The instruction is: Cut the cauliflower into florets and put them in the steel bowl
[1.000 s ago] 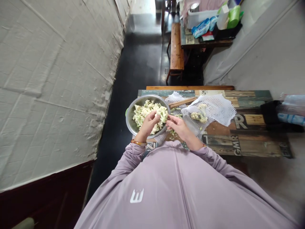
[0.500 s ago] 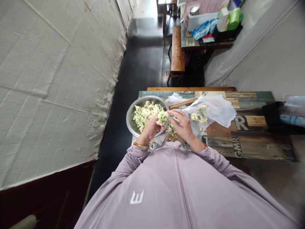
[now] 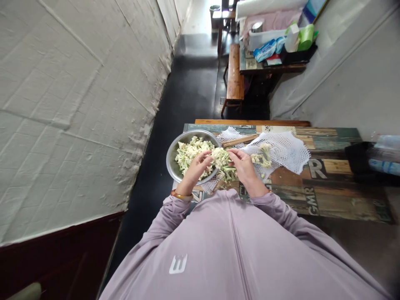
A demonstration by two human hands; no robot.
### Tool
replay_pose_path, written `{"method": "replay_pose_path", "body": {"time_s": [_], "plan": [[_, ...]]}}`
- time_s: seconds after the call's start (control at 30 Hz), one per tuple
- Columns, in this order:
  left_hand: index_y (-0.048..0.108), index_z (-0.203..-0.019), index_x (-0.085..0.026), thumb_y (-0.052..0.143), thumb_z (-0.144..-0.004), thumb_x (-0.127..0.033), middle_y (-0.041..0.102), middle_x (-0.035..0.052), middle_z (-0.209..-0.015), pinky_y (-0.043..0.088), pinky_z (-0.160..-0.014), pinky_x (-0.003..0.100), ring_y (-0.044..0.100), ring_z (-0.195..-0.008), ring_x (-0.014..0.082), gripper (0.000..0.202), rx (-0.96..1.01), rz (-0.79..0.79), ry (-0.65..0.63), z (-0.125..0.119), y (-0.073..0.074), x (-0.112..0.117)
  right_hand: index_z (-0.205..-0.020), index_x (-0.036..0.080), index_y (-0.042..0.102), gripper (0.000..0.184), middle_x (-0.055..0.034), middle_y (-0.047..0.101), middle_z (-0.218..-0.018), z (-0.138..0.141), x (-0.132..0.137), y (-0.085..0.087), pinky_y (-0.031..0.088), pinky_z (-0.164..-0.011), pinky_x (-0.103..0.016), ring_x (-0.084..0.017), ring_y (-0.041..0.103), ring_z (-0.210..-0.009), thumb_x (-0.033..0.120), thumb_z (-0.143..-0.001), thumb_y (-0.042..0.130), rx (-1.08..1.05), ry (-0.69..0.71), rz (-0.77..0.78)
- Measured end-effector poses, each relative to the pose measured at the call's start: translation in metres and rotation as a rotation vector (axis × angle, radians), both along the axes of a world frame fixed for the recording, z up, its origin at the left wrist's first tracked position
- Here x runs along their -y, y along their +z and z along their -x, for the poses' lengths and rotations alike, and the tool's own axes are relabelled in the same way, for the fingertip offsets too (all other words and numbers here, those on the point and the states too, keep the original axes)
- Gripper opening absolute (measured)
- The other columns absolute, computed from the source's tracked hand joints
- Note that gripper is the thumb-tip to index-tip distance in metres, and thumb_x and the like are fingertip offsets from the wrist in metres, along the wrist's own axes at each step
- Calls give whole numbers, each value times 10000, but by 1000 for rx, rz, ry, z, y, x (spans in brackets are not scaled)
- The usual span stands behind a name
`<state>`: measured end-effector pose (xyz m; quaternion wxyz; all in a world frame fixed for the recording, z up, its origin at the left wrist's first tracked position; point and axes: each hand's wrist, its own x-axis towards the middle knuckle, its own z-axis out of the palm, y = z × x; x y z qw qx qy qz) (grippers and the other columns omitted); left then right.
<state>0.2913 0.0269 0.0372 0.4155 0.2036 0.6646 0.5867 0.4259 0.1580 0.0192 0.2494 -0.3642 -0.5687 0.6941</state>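
Observation:
A steel bowl (image 3: pixel 173 151) of pale cauliflower florets stands at the table's near left corner. My left hand (image 3: pixel 196 167) is over the bowl's right rim, fingers curled round a cauliflower piece (image 3: pixel 221 157). My right hand (image 3: pixel 244 163) pinches the same piece from the right, above green stem scraps (image 3: pixel 230 173) on the table. More cauliflower (image 3: pixel 261 156) lies on a white mesh net (image 3: pixel 285 149) just right of my hands. An orange bangle (image 3: pixel 180 195) circles my left wrist.
Wooden chopsticks (image 3: pixel 239 140) lie behind the bowl. The patterned table (image 3: pixel 321 183) runs right to a dark bag (image 3: pixel 359 156) and plastic bottles (image 3: pixel 386 155). A bench (image 3: pixel 235 75) and a cluttered table (image 3: pixel 275 41) stand beyond. A white wall (image 3: pixel 78 104) is to the left.
The cauliflower piece and both hands have shifted right, from over the bowl to its right rim. My right hand has turned to pinch the piece from the side.

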Motion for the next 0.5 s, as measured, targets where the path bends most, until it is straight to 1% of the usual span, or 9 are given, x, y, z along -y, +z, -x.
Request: {"method": "replay_pose_path", "body": {"time_s": [0.07,0.1,0.13,0.2,0.27,0.33,0.4,0.47,0.5], "plan": [[640,-1278,-197,824,-711,-386,639,107,-1245,525,-751,251,632,-927,157,626,-105,-39,-23,-7,0,-3,-958,222,687,264,-51,724,-968,1,-1,-7,534,-592,-264,-164,664,-744,433,-801,684,-18,-43,150],[632,-1298,-204,839,-694,-350,606,112,-1321,531,-807,269,624,-986,172,655,-118,-58,-35,-10,-1,-5,-945,222,679,257,-57,718,-972,1,-1,-9,535,-595,-262,-163,662,-747,426,-791,697,-30,-41,185],[623,-1312,-201,835,-700,-343,593,117,-1345,534,-832,284,618,-1005,180,664,-103,-67,-41,-13,-2,-7,-934,222,675,252,-61,714,-971,1,-1,-9,537,-601,-263,-163,660,-747,422,-785,707,-41,-29,205],[603,-1332,-183,790,-757,-391,617,119,-1289,549,-797,294,617,-983,184,640,-20,-58,-31,-17,-5,-10,-946,221,681,261,-68,709,-971,-1,-1,-6,542,-611,-273,-167,658,-743,432,-794,704,-56,9,221],[600,-1322,-173,737,-803,-453,644,111,-1201,558,-724,285,620,-948,187,606,99,-48,-13,-18,-6,-11,-1017,220,697,304,-75,713,-1001,-5,-3,-2,550,-636,-287,-179,667,-777,451,-819,678,-64,65,198],[629,-1255,-172,724,-811,-478,659,96,-1121,554,-671,274,625,-888,176,547,207,-51,-9,-18,-5,-12,-1130,235,694,366,-74,713,-1078,-9,-5,1,568,-727,-303,-198,680,-894,441,-829,674,-64,132,113],[660,-1132,-165,719,-813,-486,665,81,-1001,539,-626,271,624,-775,156,457,292,-63,-11,-18,-2,-13,-1237,273,660,443,-60,686,-1196,-12,-8,0,565,-856,-323,-211,659,-1053,405,-816,694,-59,206,-13],[662,-1027,-166,699,-825,-499,656,72,-894,518,-584,279,607,-671,146,392,346,-79,-18,-17,0,-14,-1294,316,625,484,-43,638,-1298,-13,-11,-3,548,-936,-338,-210,622,-1159,391,-820,688,-49,265,-124],[660,-990,-168,686,-832,-506,652,72,-857,508,-566,284,600,-636,146,374,364,-82,-26,-17,1,-14,-1290,329,623,466,-38,620,-1324,-13,-13,-4,543,-953,-340,-207,610,-1181,401,-832,674,-43,277,-162]]}}
